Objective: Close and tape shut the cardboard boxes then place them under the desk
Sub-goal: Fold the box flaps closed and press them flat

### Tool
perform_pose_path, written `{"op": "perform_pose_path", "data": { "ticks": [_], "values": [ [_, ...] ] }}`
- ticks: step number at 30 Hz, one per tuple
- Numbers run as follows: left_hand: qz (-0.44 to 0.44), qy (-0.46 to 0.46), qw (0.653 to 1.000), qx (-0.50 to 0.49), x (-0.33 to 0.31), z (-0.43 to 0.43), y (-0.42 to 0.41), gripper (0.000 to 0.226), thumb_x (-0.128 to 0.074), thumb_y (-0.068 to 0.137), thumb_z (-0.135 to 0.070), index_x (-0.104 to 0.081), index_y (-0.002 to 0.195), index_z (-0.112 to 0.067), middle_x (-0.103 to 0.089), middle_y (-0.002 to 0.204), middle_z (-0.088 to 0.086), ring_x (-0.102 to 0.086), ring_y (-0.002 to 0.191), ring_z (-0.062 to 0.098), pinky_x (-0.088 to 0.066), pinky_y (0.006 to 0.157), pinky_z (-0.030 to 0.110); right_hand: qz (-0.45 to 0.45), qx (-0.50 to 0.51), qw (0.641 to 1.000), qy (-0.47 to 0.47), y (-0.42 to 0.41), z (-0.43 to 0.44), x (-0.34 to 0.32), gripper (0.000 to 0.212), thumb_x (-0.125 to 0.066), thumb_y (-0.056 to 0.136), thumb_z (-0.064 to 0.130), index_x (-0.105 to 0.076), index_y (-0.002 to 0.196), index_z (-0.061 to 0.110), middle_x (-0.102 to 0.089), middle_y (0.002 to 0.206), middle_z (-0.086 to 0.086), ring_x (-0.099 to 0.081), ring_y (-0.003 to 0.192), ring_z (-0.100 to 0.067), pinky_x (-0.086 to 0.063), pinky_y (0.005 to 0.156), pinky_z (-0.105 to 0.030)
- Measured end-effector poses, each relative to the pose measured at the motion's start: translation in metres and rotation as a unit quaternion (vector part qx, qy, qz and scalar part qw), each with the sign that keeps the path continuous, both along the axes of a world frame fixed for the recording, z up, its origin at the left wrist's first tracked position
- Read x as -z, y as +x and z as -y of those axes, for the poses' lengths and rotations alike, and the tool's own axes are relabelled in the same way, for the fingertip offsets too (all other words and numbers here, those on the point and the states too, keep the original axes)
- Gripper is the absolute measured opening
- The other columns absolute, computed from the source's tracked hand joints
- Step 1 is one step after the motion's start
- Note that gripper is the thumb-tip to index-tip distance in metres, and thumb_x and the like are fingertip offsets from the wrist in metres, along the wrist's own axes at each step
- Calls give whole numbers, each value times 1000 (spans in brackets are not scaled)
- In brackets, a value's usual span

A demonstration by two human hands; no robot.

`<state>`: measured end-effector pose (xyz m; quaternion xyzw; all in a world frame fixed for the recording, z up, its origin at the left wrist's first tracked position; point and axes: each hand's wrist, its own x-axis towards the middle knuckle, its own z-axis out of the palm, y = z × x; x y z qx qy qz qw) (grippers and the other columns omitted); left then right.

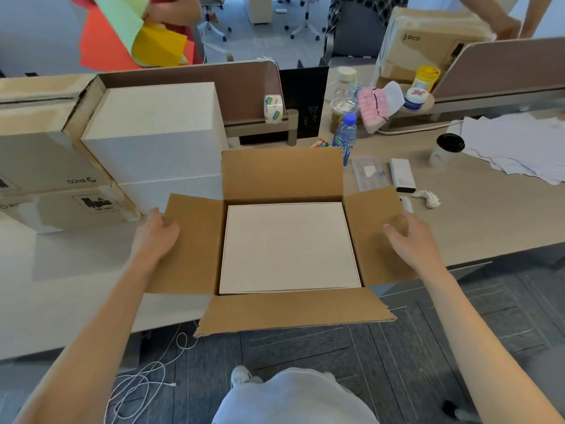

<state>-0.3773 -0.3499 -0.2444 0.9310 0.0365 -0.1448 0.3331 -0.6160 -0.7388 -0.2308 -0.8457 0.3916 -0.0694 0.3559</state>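
Squarely between the hands, the open cardboard box [290,313] sat at the bench [458,215] edge, with the left hand [154,237] grip clamped on the left side flap [195,246] and the right hand [409,237] grip on the right side flap [373,215], both flaps hinging inward.

I have the open brown cardboard box [290,313] on the near edge of the pale wooden surface [474,228], a flat white carton [289,246] inside. Left behind it stand tall white boxes [153,133], behind it a clear tape roll [273,109], right behind a blue-capped plastic bottle [345,136].
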Motion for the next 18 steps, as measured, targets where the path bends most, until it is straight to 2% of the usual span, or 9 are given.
{"op": "perform_pose_path", "data": {
  "ticks": [2, 5, 6, 8, 10, 12, 14, 16, 18],
  "values": [
    [36, -61, 997, -6, -15, 6, -2, 60, -43, 97, -27, -17, 152, -20, -49, 141, 6, -51, 121, 30, -44, 95, 42, -7, -21, 999, -29, -1, -4, -7, 58, -53, 97, 37, -34, 149, 18, -39, 150, -9, -32, 140, -24, -33, 110, -43],
    [55, -170, 984, 18, -35, 27, -12, 53, -44, 101, -27, -24, 150, -19, -53, 132, -1, -57, 99, 17, -45, 76, 29, 29, -76, 996, -29, 0, -20, -21, 62, -52, 98, 40, -26, 153, 29, -31, 156, 2, -27, 144, -17, -29, 114, -40],
    [51, -200, 978, 40, -39, 36, -18, 49, -43, 101, -24, -30, 147, -18, -56, 128, -2, -58, 91, 14, -43, 71, 26, 37, -103, 994, -15, 0, -28, -26, 62, -53, 98, 39, -26, 153, 30, -32, 156, 6, -30, 143, -15, -30, 113, -37],
    [33, -234, 966, 104, -44, 52, -31, 39, -43, 101, -17, -41, 140, -14, -63, 119, -1, -59, 77, 10, -41, 63, 22, 26, -157, 986, 43, 3, -42, -32, 65, -54, 97, 42, -23, 154, 33, -38, 150, 14, -46, 131, -12, -36, 104, -32],
    [1, -238, 954, 182, -46, 63, -46, 32, -44, 101, -14, -50, 133, -12, -68, 114, 0, -60, 70, 6, -40, 57, 14, -14, -214, 969, 121, 3, -56, -36, 67, -54, 95, 48, -21, 153, 41, -43, 143, 20, -56, 118, -9, -44, 99, -34],
    [-36, -204, 936, 285, -50, 70, -61, 29, -47, 100, -17, -55, 128, -15, -68, 113, -3, -62, 73, 5, -42, 59, 9, -72, -287, 943, 150, 1, -65, -36, 63, -51, 95, 52, -23, 151, 45, -46, 143, 20, -55, 119, -9, -48, 99, -36],
    [-84, -157, 902, 392, -51, 75, -74, 25, -53, 98, -24, -59, 122, -22, -68, 113, -8, -65, 83, 5, -48, 71, 13, -139, -371, 907, 145, -3, -73, -40, 60, -49, 95, 53, -25, 149, 45, -46, 144, 18, -52, 122, -5, -43, 103, -31],
    [-120, -119, 877, 449, -50, 77, -85, 25, -60, 93, -32, -60, 118, -31, -68, 111, -15, -64, 95, 4, -47, 85, 21, -202, -435, 867, 133, -7, -79, -44, 66, -50, 92, 59, -24, 150, 44, -43, 147, 19, -46, 127, -2, -38, 109, -30],
    [-132, -89, 866, 475, -49, 77, -96, 33, -65, 89, -38, -56, 121, -38, -66, 111, -21, -60, 102, -2, -43, 89, 21, -239, -475, 839, 118, -10, -83, -47, 77, -55, 84, 67, -21, 150, 47, -38, 150, 22, -40, 133, -1, -35, 113, -33]
  ]
}}
